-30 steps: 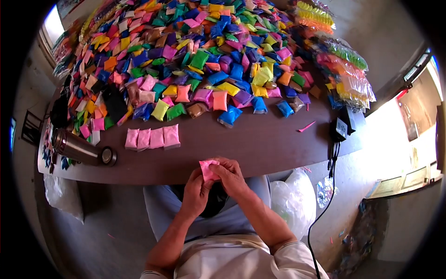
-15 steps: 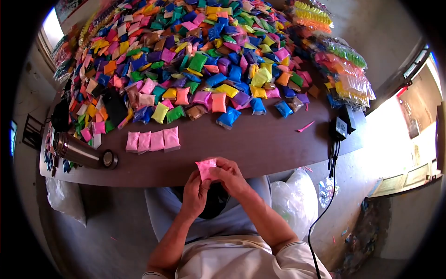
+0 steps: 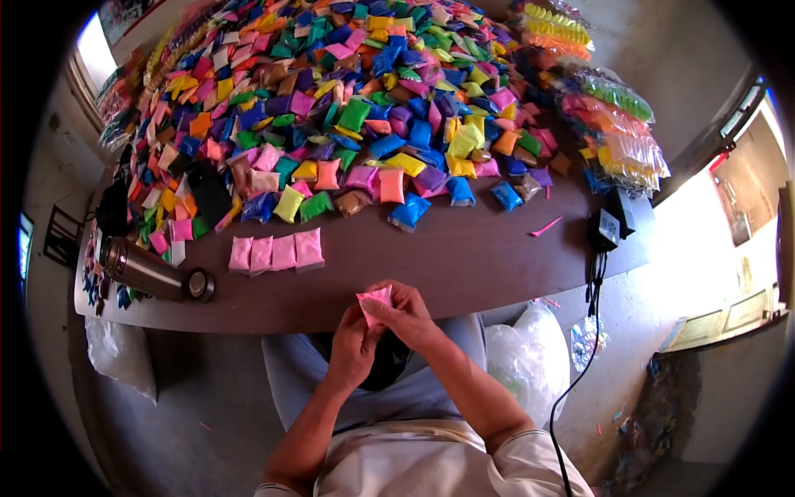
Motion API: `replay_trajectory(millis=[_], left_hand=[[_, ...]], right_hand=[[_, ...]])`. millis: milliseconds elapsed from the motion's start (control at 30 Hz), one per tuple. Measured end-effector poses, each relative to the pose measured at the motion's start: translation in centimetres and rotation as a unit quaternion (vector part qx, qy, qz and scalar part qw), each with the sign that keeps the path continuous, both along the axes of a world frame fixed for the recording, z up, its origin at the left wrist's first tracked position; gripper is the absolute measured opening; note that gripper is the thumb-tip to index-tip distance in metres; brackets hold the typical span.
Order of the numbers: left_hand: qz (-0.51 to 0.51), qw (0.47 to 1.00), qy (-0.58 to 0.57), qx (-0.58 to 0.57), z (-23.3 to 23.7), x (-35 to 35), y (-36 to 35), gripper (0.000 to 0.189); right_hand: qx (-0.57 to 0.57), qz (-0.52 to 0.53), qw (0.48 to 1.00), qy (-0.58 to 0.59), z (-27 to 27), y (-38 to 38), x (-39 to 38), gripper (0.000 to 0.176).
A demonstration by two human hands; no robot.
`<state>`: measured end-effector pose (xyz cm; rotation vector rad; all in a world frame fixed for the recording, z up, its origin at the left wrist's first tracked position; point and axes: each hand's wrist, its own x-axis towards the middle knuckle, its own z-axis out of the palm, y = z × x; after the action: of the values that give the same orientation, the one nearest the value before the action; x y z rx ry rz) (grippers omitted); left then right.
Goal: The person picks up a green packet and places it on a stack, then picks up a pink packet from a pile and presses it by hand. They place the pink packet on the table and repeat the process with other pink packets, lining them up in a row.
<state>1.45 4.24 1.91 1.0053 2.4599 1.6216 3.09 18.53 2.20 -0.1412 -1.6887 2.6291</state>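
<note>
A small pink packet point(image 3: 375, 304) is held between both hands, just in front of the table's near edge. My left hand point(image 3: 354, 346) grips its lower left side with closed fingers. On its right side, my right hand point(image 3: 405, 316) pinches it, the thumb lying across its face. Several pink packets point(image 3: 283, 252) lie side by side in a row on the brown table point(image 3: 464, 273), to the left beyond my hands. A large heap of coloured packets point(image 3: 356, 113) covers the far part of the table.
A metal flask point(image 3: 145, 269) lies on its side at the left. A black device point(image 3: 604, 229) with cables stands at the right, near a thin pink strip point(image 3: 546, 226). Stacked packet bundles point(image 3: 625, 137) sit far right. Plastic bags point(image 3: 530, 352) flank the table below.
The pink packet has turned a little in my fingers, and my right thumb now lies further across it. The whole view has shifted slightly.
</note>
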Motion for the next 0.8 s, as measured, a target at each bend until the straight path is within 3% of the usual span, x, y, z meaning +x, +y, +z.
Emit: replay_trajectory(millis=[100, 300, 367, 467, 567, 800], left_hand=[[-0.001, 0.999, 0.043, -0.003, 0.1, 0.2, 0.2, 0.032], [0.021, 0.998, -0.063, 0.019, 0.1, 0.0, -0.3, 0.03], [0.003, 0.998, -0.055, 0.003, 0.3, -0.3, -0.5, 0.021], [-0.01, 0.999, -0.036, 0.013, 0.3, -0.1, -0.3, 0.015], [-0.009, 0.999, -0.03, 0.009, 0.6, 0.1, -0.1, 0.017], [0.0, 0.998, -0.06, 0.002, 0.9, -0.4, -0.7, 0.019]], right_hand=[[-0.02, 0.016, 0.999, 0.042, -0.8, 0.2, 0.0, 0.025], [-0.054, 0.032, 0.998, 0.017, 1.9, 0.9, 0.5, 0.023], [0.027, 0.05, 0.996, 0.067, 2.0, 0.9, 0.8, 0.022], [0.089, 0.022, 0.995, 0.049, 0.9, 0.9, 1.4, 0.022], [0.004, 0.028, 0.999, 0.038, 0.8, 0.8, 1.4, 0.021], [0.022, 0.069, 0.997, 0.037, 2.0, 1.2, 0.7, 0.02]])
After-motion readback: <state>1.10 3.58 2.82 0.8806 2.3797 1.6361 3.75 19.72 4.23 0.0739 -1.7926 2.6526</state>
